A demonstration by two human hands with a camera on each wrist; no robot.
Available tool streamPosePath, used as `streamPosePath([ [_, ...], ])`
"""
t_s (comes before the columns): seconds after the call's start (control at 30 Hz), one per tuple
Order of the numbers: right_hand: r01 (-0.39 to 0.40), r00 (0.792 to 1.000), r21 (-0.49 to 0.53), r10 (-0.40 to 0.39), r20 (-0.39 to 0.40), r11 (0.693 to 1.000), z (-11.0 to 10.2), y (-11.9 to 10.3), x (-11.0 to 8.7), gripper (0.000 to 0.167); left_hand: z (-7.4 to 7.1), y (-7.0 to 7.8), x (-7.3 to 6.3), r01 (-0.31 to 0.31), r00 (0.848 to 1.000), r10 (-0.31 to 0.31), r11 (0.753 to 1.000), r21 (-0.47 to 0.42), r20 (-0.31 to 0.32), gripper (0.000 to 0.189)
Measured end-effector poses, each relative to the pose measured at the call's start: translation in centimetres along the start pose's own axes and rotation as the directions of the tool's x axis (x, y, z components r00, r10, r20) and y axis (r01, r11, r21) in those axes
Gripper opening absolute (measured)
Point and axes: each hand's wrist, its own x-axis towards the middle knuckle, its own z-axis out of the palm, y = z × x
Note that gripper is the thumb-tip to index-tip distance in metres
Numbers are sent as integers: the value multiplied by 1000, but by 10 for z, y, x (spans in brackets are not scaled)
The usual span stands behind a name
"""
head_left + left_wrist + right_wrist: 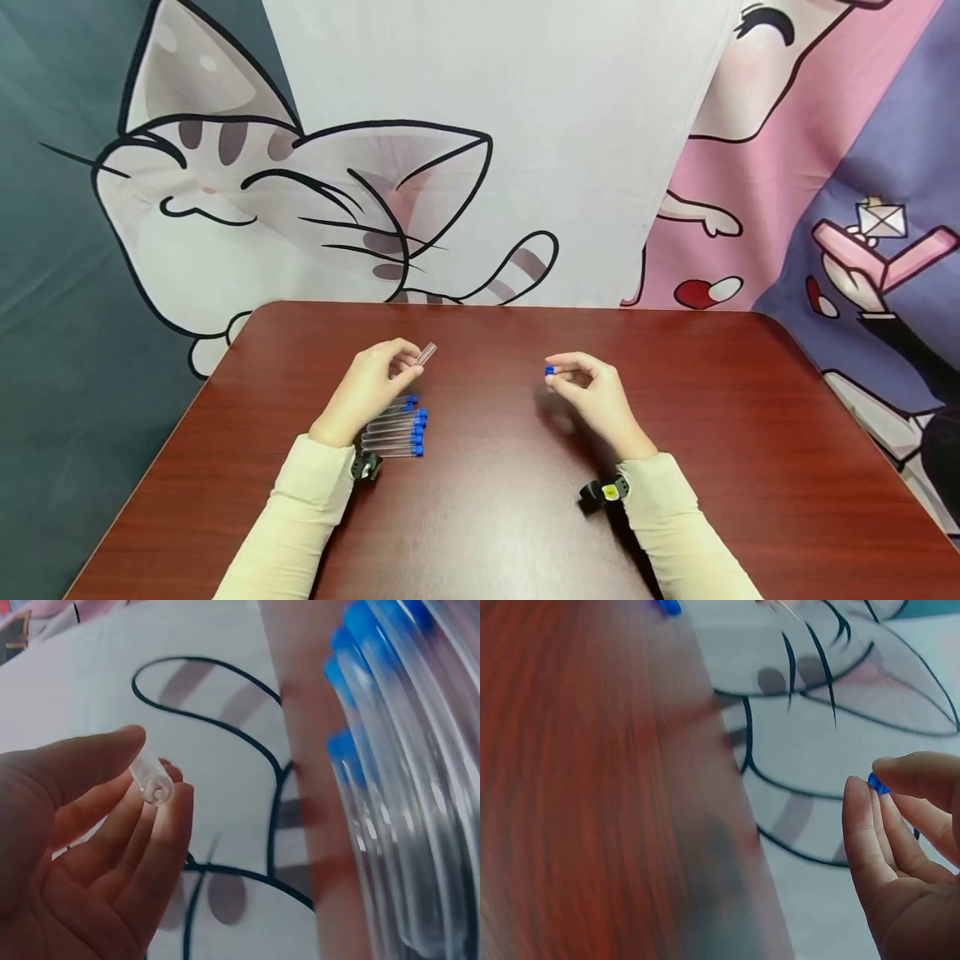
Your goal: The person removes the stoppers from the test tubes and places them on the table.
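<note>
Between thumb and fingers my left hand [372, 385] pinches a clear test tube [427, 354]; its rounded end faces the camera in the left wrist view. My right hand [596, 394] pinches a small blue cap [550, 370], apart from the tube and well to its right. Under and beside the left hand, several clear tubes with blue caps [395, 437] lie side by side on the table. The left hand and wrist hide part of that row. In the right wrist view the blue cap [879, 783] shows between the thumb and fingertips.
The brown table [487, 500] has a far edge against a white cloth [487, 67] printed with a cat. A pink and purple printed cloth [787, 192] hangs at the right. Each wrist wears a small black camera [366, 466].
</note>
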Motion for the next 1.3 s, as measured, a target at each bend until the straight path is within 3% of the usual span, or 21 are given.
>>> streamPosePath([
  [0.17, -41, 999, -19, 41, -24, 999, -18, 10, 4, 28, -5, -14, 3, 127, 991, -127, 992, -23, -38, 16],
  [0.43, -121, 993, -166, 116, -37, 979, -50, 23, 22, 20, -12, -30, 25, 245, 968, -246, 969, -30, -42, 14],
  [0.67, -141, 990, -364, 142, -23, 921, -73, 31, 38, 17, -14, -46, 41, 314, 949, -314, 948, 45, -10, 13],
  [0.83, -135, 988, -490, 154, -1, 861, -82, 39, 51, 16, -15, -56, 52, 352, 935, -355, 932, 86, 19, 16],
  [1.03, -108, 990, -593, 138, 5, 798, -81, 50, 66, 17, -12, -62, 62, 392, 913, -403, 910, 131, 62, 16],
  [1.17, -101, 990, -643, 140, 9, 759, -80, 55, 73, 19, -11, -66, 66, 389, 911, -406, 904, 178, 72, 14],
  [1.3, -106, 989, -664, 146, 5, 740, -81, 56, 77, 19, -10, -70, 68, 387, 908, -412, 895, 222, 80, 16],
])
